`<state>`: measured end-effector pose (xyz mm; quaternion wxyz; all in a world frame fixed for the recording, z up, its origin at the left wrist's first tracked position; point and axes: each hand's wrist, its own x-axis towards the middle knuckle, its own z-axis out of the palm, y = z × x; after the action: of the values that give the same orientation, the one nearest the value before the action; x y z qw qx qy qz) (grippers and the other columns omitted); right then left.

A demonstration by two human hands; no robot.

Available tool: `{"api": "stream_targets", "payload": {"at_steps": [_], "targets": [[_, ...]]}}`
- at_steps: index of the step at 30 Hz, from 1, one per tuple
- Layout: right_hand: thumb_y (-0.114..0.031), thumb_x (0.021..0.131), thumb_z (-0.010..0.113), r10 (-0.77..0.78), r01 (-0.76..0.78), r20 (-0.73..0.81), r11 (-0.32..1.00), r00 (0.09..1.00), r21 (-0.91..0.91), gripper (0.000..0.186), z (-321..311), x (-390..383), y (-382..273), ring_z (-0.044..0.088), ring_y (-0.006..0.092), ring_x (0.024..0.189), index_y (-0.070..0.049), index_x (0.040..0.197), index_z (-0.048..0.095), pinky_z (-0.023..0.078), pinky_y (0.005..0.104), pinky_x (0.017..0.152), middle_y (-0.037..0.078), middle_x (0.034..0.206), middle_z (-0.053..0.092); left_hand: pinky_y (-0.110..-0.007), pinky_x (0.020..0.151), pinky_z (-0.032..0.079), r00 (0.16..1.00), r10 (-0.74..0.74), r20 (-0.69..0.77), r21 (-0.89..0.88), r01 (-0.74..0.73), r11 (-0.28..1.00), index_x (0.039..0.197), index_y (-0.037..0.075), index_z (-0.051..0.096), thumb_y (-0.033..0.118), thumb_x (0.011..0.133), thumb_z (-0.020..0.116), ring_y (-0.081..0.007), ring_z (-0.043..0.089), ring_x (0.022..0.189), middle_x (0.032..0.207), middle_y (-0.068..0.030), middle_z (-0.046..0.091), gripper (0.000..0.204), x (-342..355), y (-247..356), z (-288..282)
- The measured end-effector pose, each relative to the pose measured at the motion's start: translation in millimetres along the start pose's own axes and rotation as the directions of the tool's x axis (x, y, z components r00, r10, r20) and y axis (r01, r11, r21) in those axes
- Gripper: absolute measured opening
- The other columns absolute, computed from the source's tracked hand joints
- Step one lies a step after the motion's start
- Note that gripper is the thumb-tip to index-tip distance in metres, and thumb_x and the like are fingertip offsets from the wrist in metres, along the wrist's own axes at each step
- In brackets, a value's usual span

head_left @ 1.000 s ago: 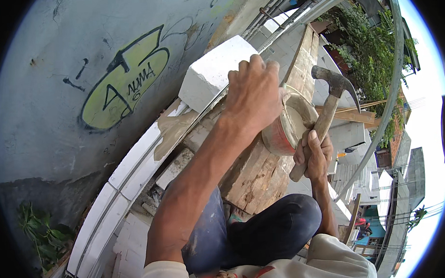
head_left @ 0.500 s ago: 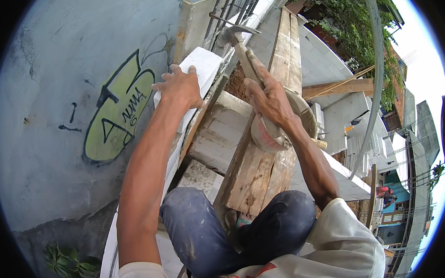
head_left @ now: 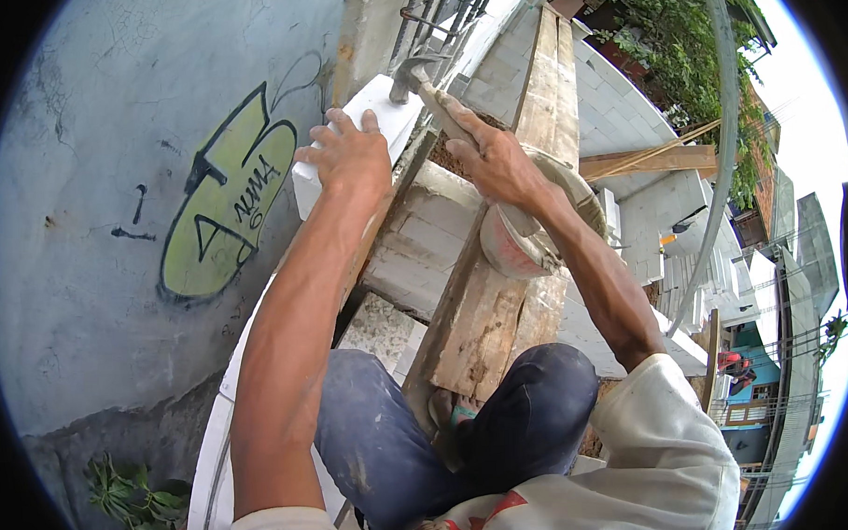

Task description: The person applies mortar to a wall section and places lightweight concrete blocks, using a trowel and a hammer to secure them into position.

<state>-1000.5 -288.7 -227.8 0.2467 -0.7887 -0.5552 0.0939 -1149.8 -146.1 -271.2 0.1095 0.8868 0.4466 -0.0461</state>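
A white lightweight block lies on top of the wall, beside the painted wall at left. My left hand rests on its near part with fingers spread. My right hand is closed around the wooden handle of a mason's hammer. The hammer's head is at the block's far end and appears to touch it. Beneath my right forearm, a mortar-smeared bucket or bowl stands on wooden planks; my arm hides part of it.
Steel reinforcing bars rise just beyond the block. The grey wall with green graffiti runs along the left. Between wall and planks is a gap with blockwork. A grey hose or pipe curves down at right.
The hammer has swung down and left, from above the bars onto the block's far end. The block has shifted slightly, and my left hand has moved a little to the right.
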Motion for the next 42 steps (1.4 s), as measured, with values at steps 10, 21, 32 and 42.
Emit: {"api": "stream_targets", "payload": {"at_steps": [10,21,32,42], "targets": [[-0.029,0.108,0.060,0.117,-0.122,0.185,0.992,0.976,0.018,0.064,-3,0,-7,0.067,0.0381,0.126,-0.009,0.166,0.041,0.049,0.0456,0.111,0.028,0.145,0.065,-0.078,0.115,0.036,0.999,0.003,-0.036,0.001,-0.003,1.000,0.170,0.019,0.034,0.020,0.085,0.085,-0.0562,0.035,0.152,0.174,-0.0277,0.023,0.100,-3,-1,10],[-0.030,0.108,0.060,-0.053,0.051,0.012,0.992,0.999,0.114,0.067,7,-35,5,0.073,0.0391,0.109,-0.013,0.169,0.036,0.052,0.0477,0.103,0.028,0.137,0.069,-0.079,0.113,0.037,0.996,0.031,-0.081,-0.020,-0.033,0.999,0.169,0.018,0.036,0.018,0.089,0.079,-0.0565,0.037,0.151,0.173,-0.0275,0.026,0.091,-10,3,16],[-0.025,0.105,0.059,0.053,-0.044,0.152,0.997,0.987,-0.064,0.070,9,-45,-25,0.072,0.0293,0.086,-0.015,0.170,0.035,0.057,0.0446,0.087,0.024,0.107,0.075,-0.057,0.088,0.059,0.955,0.285,-0.077,-0.441,-0.289,0.850,0.120,-0.005,0.073,0.046,0.085,0.088,-0.0382,0.075,0.096,0.107,-0.0259,0.076,0.064,25,-89,0],[-0.026,0.110,0.059,-0.296,0.291,-0.091,0.955,0.951,-0.062,0.068,43,-53,-25,0.054,0.0090,0.059,-0.014,0.171,0.033,0.050,0.0272,0.054,0.001,0.081,0.054,-0.043,0.072,0.057,0.928,0.309,0.209,-0.545,-0.152,0.825,0.150,-0.017,0.051,0.030,0.090,0.084,-0.0292,0.071,0.086,0.115,-0.0278,0.074,0.082,11,-130,7]]}}
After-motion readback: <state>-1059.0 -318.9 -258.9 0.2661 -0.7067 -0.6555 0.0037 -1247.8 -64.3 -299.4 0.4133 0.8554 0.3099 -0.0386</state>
